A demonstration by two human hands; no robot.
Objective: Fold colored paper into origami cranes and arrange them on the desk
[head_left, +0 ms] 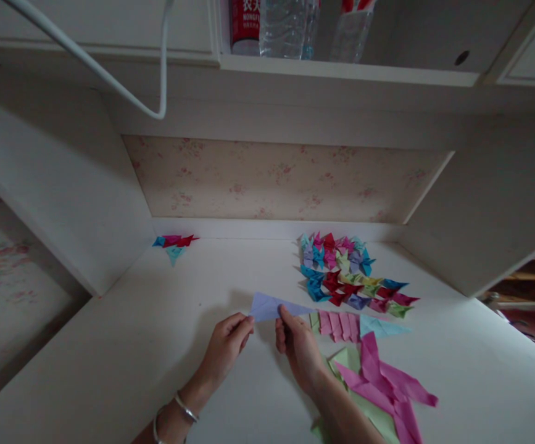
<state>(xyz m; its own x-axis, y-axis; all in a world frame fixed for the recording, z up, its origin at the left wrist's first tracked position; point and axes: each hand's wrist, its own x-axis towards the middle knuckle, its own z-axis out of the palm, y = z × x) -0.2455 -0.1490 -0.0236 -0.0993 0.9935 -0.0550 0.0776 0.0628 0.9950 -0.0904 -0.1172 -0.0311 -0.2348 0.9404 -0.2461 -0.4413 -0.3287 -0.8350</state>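
Note:
A folded lavender sheet of paper (265,306), tapering to a point on the right, is held up above the white desk. My left hand (228,342) pinches its lower left corner. With thumb on top and fingers curled beneath, my right hand (297,345) grips it near the middle. Just right of that hand lies a row of folded pink papers (339,325), with a light blue folded paper (381,326) at its end. Nearer me, larger pink folded pieces (382,382) rest on light green paper (373,412), partly hidden by my right forearm.
Rows of small colourful origami pieces (350,287) stand at the back right of the desk (230,265). A few more origami pieces (174,242) sit at the back left. Overhead, a shelf (341,69) holds plastic bottles (283,28), and a white bent tube (110,77) hangs down.

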